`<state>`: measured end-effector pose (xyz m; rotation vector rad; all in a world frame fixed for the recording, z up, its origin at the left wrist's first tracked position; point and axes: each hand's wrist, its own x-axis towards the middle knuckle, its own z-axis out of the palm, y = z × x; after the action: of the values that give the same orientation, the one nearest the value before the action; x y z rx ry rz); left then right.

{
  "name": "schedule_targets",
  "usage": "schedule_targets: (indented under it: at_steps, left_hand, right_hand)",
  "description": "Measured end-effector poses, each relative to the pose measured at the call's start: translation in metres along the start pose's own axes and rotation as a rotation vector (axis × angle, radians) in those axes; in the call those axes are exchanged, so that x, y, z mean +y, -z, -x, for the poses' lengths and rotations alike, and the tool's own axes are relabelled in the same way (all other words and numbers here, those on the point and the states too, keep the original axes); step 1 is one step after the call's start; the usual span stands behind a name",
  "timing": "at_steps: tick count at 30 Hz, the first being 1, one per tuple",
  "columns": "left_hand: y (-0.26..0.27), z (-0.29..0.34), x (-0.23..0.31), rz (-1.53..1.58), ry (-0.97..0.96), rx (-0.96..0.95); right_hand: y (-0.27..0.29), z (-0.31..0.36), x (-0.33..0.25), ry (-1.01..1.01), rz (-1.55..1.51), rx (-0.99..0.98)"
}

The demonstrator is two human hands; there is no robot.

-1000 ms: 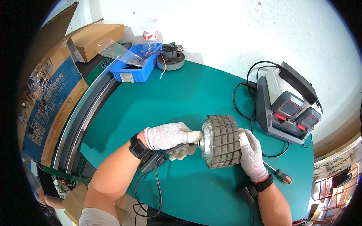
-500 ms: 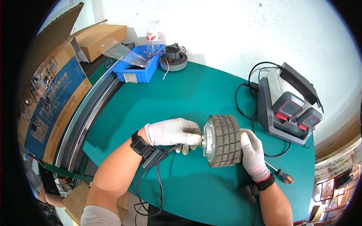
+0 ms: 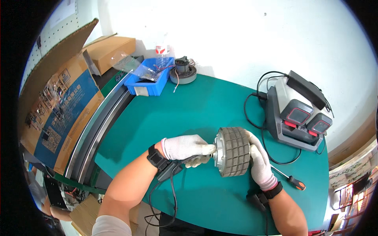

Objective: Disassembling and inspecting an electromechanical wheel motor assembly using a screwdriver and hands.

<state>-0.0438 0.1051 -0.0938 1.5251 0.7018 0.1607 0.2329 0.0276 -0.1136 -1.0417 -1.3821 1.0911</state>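
Leftward of wheel [image 3: 235, 151], lettered carton [image 3: 73, 114]

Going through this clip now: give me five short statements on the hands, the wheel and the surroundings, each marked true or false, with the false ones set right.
1. The left hand is at the side of the wheel where the metal hub shows. True.
2. The right hand is bare. False: the right hand wears a pale glove.
3. The screwdriver lies left of the wheel. False: the screwdriver lies on the table, to the wheel's right.
4. A grey-and-white device with red parts stands on the right. True.
5. The blue bin is at the table's near edge. False: the blue bin is at the far left.
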Motion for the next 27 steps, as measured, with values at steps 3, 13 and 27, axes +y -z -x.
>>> schedule_targets:
  at_steps: [3, 13, 27]
  left_hand:
    - [-0.007, 0.000, 0.003, -0.042, -0.074, 0.007]
    - [-0.021, 0.000, 0.003, 0.246, -0.185, -0.061]
    - [-0.080, 0.013, 0.018, 0.119, -0.387, -0.120]
  right_hand:
    - [0.002, 0.006, 0.010, 0.124, -0.131, 0.005]
    - [0.013, 0.067, -0.040, 0.398, 0.583, -0.011]
    - [0.001, 0.145, -0.064, 0.376, 1.037, 0.197]
